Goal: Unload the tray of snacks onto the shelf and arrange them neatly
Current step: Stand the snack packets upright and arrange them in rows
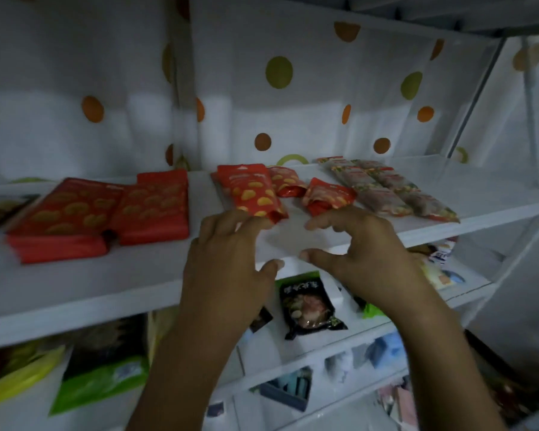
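Observation:
A white shelf (106, 275) carries red snack packets with yellow chip prints. A stack of larger red packets (100, 213) lies at the left. Smaller red packets (252, 191) lie in the middle, one crumpled red packet (327, 197) to their right. Greyish wrapped snack bars (392, 191) sit in two rows further right. My left hand (227, 269) hovers at the shelf's front edge, its fingertips touching the near end of a small red packet. My right hand (361, 247) is beside it, fingers loosely curled just below the crumpled packet, holding nothing.
White fabric with orange and green dots (277, 73) backs the shelf. Lower shelves hold a black snack pouch (308, 309), green and yellow bags (103, 377) and other packets. A metal frame post (476, 98) rises at the right.

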